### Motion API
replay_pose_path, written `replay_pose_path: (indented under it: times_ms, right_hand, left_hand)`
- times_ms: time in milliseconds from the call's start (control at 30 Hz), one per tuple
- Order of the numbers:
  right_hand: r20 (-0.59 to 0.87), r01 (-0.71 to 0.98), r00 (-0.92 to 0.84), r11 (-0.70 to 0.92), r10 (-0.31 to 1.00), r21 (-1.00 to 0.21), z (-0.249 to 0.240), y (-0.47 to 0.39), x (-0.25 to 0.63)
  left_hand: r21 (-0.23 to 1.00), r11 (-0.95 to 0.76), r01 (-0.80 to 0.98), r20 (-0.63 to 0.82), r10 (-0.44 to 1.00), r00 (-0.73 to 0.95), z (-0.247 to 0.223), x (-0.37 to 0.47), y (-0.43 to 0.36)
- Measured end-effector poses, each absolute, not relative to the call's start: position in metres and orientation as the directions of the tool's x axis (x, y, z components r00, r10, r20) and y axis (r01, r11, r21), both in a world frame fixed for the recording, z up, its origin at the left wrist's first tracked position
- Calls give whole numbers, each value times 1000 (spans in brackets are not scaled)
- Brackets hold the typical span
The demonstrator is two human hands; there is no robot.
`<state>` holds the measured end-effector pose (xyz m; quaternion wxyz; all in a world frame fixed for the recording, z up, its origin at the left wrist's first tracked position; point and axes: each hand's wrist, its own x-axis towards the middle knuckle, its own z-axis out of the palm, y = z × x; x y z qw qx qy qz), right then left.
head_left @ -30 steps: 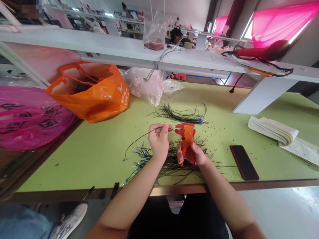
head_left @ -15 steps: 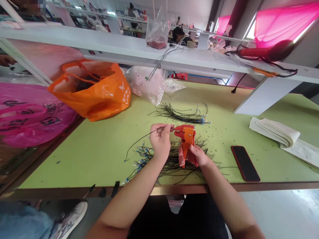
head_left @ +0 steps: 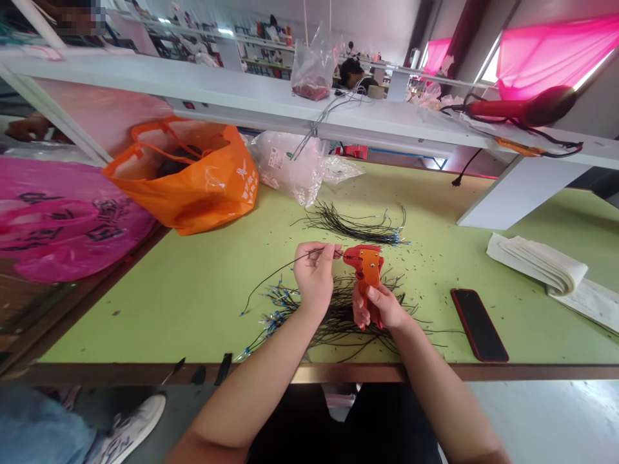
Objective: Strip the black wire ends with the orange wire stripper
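The left hand (head_left: 314, 277) pinches one black wire (head_left: 265, 279) between thumb and fingertips, near centre frame; its blue-tipped end trails left. The right hand's (head_left: 377, 307) fingers wrap the handles of one orange-red hand tool (head_left: 370, 263), its nose meeting the wire. Those handles look closer together than in the earlier frame. Two wire bundles lie near: one beneath the hands (head_left: 338, 322), one beyond (head_left: 355, 229). One phone (head_left: 480, 325) sits lower right, near the table's front edge (head_left: 348, 374). Open green tabletop (head_left: 159, 303) spreads left of centre, below one orange bag (head_left: 207, 187).
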<state>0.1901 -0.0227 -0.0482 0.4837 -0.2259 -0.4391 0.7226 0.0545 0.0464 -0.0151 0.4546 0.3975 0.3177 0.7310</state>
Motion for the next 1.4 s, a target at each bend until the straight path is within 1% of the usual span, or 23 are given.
replay_pose_path:
  times_ms: [133,300,400,533,700,767,900,1000,1133,1167,1233,1267,1300,1333,1367,1400]
  right_hand:
    - [83,-506,-404,-147,911,-850,-46,-24,187]
    - [88,-549,-383,-150,919,-822,-47,-25,181]
    - [79,-556,-396,-170,915,-814,-49,-25,179]
    - [112,-597,-436,-194,893,-779,-49,-26,174]
    - [81,-630,-462,-263,883,-731,-50,-29,165]
    - [100,-659,-465,-269,879,-702,-49,-31,163]
    - [153,-704,-471,-266,868,-658,-43,-33,166]
    - [151,-692,-468,-255,871,-675,-39,-35,166]
    - [196,-675,-457,-194,868,-712,-37,-38,165]
    - [219,-680,-430,-155,876,-717,-36,-38,167]
    - [267,-710,-285,-16,921,-704,-28,-38,179]
    - [305,-742,-101,133,947,-658,-22,-37,188]
    - [296,-743,49,233,954,-627,-16,-35,197]
    - [267,-724,161,298,950,-623,-10,-33,206]
    - [227,-692,283,363,932,-624,-5,-31,214]
    - [195,-652,341,381,919,-656,-3,-28,218]
  left_hand:
    - [817,-350,-458,250,931,-266,-14,55,46]
    - [770,-228,-596,133,971,-199,-11,56,49]
    - [735,-177,-654,97,983,-158,-9,55,49]
    - [681,-135,-720,71,990,-119,-8,54,48]
    - [657,-59,-751,36,998,-48,-6,49,49]
    - [663,-28,-748,25,1000,-16,-5,46,50]
    - [687,-43,-725,38,999,-24,-2,42,49]
    - [668,-72,-741,55,997,-47,0,45,44]
    - [643,-123,-756,101,992,-76,-2,44,40]
    - [653,-139,-744,110,990,-89,-3,40,44]
    - [670,-215,-710,131,976,-172,-5,23,59]
    - [677,-273,-684,142,960,-243,-6,12,70]
    - [652,-356,-669,165,928,-333,-7,2,81]
    - [639,-390,-664,168,912,-374,-7,-6,90]
    - [635,-400,-660,163,905,-392,-8,-11,97]
    - [645,-380,-663,140,912,-385,-8,-12,101]
